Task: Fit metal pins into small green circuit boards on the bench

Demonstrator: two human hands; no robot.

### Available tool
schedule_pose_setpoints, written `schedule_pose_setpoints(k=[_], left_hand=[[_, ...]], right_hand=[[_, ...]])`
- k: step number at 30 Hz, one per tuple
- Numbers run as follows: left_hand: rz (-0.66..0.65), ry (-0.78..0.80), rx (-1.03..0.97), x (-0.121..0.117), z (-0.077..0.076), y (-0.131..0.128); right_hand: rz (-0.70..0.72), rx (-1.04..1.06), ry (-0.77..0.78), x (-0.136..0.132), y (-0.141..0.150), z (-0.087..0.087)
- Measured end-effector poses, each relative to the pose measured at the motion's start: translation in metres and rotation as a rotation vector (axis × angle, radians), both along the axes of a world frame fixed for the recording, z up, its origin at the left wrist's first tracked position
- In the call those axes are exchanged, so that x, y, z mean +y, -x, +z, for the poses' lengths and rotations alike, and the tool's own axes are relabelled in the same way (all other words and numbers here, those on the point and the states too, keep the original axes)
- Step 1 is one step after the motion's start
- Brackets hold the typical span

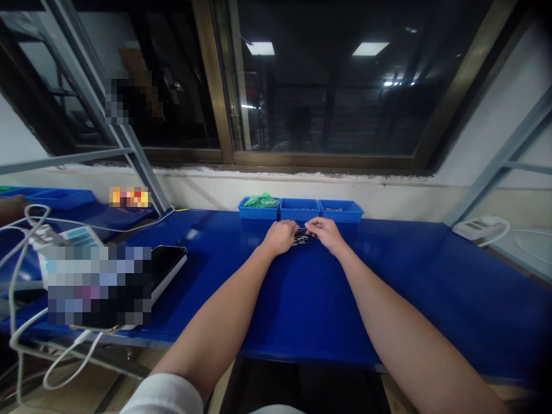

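Observation:
Both my arms reach forward over the blue table (328,299). My left hand (281,236) and my right hand (326,232) meet near the far edge, fingers curled and closed on a small dark metal part (302,236) held between them. The part is too small to make out in detail. Just behind the hands stand three small blue bins in a row: the left bin (257,208) holds green bags, the middle bin (299,209) and the right bin (342,210) hold small pieces.
A dark tablet-like device (166,262) and white cables (26,253) lie at the left. A white power strip (480,226) sits at the right by a grey frame post. A dark window runs behind the table. More blue trays (60,198) stand far left.

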State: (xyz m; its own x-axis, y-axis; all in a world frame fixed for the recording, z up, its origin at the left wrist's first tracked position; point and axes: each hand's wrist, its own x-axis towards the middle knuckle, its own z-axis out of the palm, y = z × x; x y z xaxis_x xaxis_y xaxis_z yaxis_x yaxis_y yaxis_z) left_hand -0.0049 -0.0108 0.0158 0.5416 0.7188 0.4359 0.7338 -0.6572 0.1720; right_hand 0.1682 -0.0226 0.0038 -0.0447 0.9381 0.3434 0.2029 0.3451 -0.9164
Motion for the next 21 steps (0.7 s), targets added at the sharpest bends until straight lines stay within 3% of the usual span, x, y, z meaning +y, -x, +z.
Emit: schedule_pose_setpoints(k=[4, 9, 16, 19, 21], left_hand=[[-0.024, 0.004, -0.075, 0.002, -0.002, 0.001], [0.084, -0.009, -0.23, 0.008, -0.006, 0.006], [0.154, 0.025, -0.206, 0.01, -0.007, 0.007], [0.171, 0.058, -0.178, 0.009, -0.008, 0.007], [0.152, 0.097, -0.138, 0.009, -0.009, 0.008]], right_hand=[[-0.083, 0.103, 0.062, -0.004, -0.002, 0.005], [-0.192, 0.155, 0.115, -0.001, -0.008, 0.006], [-0.318, 0.599, -0.02, 0.012, -0.03, 0.006], [-0.374, 0.592, -0.003, 0.014, -0.035, 0.003], [-0.398, 0.463, 0.013, 0.015, -0.034, 0.0]])
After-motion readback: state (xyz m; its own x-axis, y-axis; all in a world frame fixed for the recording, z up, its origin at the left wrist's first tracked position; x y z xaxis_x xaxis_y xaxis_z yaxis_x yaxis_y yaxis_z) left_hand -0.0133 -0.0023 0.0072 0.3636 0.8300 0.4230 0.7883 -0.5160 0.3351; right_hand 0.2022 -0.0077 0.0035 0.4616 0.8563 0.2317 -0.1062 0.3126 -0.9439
